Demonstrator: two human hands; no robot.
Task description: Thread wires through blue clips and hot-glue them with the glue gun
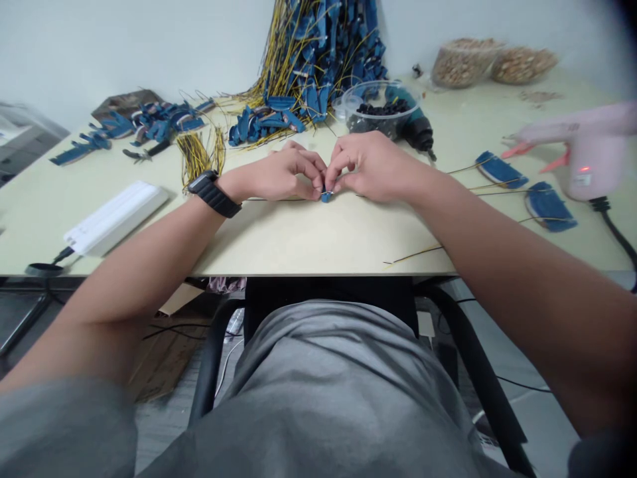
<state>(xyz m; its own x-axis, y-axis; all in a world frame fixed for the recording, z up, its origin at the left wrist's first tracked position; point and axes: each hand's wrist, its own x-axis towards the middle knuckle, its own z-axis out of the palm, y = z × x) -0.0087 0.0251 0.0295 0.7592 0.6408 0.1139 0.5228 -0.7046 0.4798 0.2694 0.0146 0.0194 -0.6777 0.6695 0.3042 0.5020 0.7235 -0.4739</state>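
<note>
My left hand [297,174] and my right hand [361,166] meet over the middle of the table, fingertips pinched together. Between them is a small blue piece [326,196], with something thin and shiny across it; my fingers cover most of it. Both hands grip this piece, and its exact kind cannot be made out. A thin dark wire [271,199] runs out under my left hand. To the right of my right forearm lie two blue curved pieces, one upper [500,169] and one lower [550,207], with yellow and black wires.
A pink glue gun [597,143] with a lit red light stands at right. Behind my hands are a tub of black parts [381,109], a drill [421,129] and a heap of blue wired pieces [323,60]. Pliers [146,153] and a white power strip [117,216] lie left.
</note>
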